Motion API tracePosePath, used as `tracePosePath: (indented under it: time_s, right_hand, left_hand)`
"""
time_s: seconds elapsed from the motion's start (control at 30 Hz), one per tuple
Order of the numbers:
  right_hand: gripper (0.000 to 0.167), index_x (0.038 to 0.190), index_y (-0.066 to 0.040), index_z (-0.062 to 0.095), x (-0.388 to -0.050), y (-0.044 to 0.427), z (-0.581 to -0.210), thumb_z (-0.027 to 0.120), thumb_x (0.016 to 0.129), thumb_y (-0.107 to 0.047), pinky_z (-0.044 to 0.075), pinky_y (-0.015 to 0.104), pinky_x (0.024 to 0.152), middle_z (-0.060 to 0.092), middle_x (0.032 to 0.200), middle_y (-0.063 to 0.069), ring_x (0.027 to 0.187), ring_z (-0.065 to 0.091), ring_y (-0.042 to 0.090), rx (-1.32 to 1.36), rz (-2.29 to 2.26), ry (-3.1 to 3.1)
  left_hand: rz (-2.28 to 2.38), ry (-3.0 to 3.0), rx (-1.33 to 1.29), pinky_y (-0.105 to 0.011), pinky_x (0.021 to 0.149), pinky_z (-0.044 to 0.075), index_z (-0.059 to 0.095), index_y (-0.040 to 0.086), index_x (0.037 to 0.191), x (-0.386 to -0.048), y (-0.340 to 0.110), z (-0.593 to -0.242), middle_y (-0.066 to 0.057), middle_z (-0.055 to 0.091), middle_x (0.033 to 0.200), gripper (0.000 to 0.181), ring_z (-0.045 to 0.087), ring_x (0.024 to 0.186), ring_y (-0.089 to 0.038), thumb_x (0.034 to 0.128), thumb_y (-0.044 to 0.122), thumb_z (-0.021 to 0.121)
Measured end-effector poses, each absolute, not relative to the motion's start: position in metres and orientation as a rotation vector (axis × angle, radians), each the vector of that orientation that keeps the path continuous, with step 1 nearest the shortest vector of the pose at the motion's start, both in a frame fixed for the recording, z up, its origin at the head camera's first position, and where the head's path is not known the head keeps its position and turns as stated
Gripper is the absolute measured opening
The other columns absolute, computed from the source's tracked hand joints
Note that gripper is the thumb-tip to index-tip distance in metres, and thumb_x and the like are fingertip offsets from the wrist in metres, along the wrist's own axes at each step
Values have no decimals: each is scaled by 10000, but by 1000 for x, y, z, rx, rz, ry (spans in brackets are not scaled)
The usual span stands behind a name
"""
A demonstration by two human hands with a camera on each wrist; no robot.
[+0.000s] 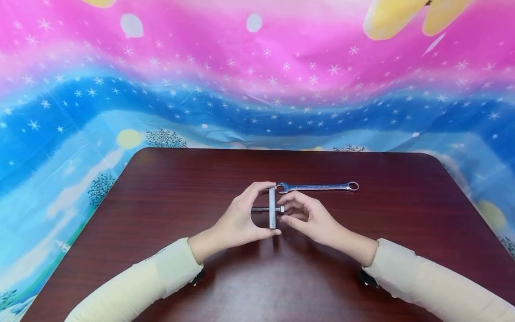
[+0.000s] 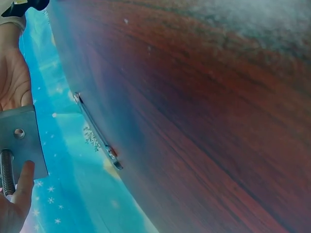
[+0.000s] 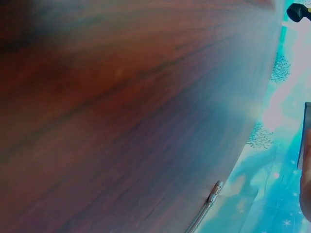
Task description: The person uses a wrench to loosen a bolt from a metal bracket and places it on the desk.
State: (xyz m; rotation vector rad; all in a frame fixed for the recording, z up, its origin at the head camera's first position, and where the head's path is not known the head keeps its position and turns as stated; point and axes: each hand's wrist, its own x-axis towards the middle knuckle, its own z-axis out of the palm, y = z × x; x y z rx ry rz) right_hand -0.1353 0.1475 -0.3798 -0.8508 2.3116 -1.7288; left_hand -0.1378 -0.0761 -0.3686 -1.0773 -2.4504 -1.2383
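Observation:
A flat grey metal plate (image 1: 272, 219) stands on edge above the table, gripped at its top and bottom edges by my left hand (image 1: 241, 217). A bolt (image 1: 260, 209) passes through the plate, its threaded shank on the left hand's side. On the other side sits its hexagonal end (image 1: 282, 209), a head or a nut. My right hand (image 1: 315, 219) has curved fingers around this end, seemingly just apart from it. The left wrist view shows the plate (image 2: 26, 121) with an unfilled hole and the thread (image 2: 7, 172) beside a finger. Only a plate edge shows in the right wrist view.
A combination wrench (image 1: 322, 187) lies on the dark red-brown wooden table (image 1: 181, 179), behind the hands, its open end to the left. A pink and blue patterned cloth (image 1: 225, 80) hangs behind the table and at its sides.

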Motion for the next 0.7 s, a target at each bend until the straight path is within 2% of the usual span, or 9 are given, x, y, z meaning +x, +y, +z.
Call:
tracePosePath:
  time_s: [0.17,0.3,0.4,0.53,0.7]
  right_hand:
    - [221,1164,53,586,-136,150,-380,605,949,11,602,316,808,684,998,229,882,718,211,-923,-1751,2275]
    - [156,1109,60,605,-140,149,-379,541,997,-29,598,353,756,694,903,166,793,702,193,-948,-1762,2298]
    - [144,1062,47,620,-142,147,-378,526,1011,-50,582,329,706,670,846,121,734,664,159,-942,-1741,2346]
    - [114,1069,-10,639,-143,147,-377,614,962,-36,579,291,709,682,898,116,765,659,123,-935,-1683,2431]
    - [290,1133,-75,643,-140,149,-375,744,864,-37,577,263,784,700,1035,96,857,661,99,-948,-1602,2491]
  left_hand:
    - [-1232,-2452,-1094,-324,1054,484,415,157,1421,-136,-76,-367,31,546,1354,934,559,1245,-127,652,261,935]
    - [-1240,-2435,-1103,-358,1053,489,416,148,1418,-136,-76,-367,24,546,1355,931,560,1246,-128,652,255,935]
    - [-1245,-2429,-1111,-362,1056,489,418,147,1414,-135,-75,-367,22,547,1356,925,559,1248,-128,654,253,934]
    - [-1246,-2435,-1115,-347,1063,482,417,146,1413,-135,-75,-367,24,544,1359,920,553,1255,-127,658,252,931]
    - [-1254,-2452,-1102,-354,1063,484,421,140,1408,-134,-77,-369,18,544,1359,917,555,1257,-136,656,247,933]
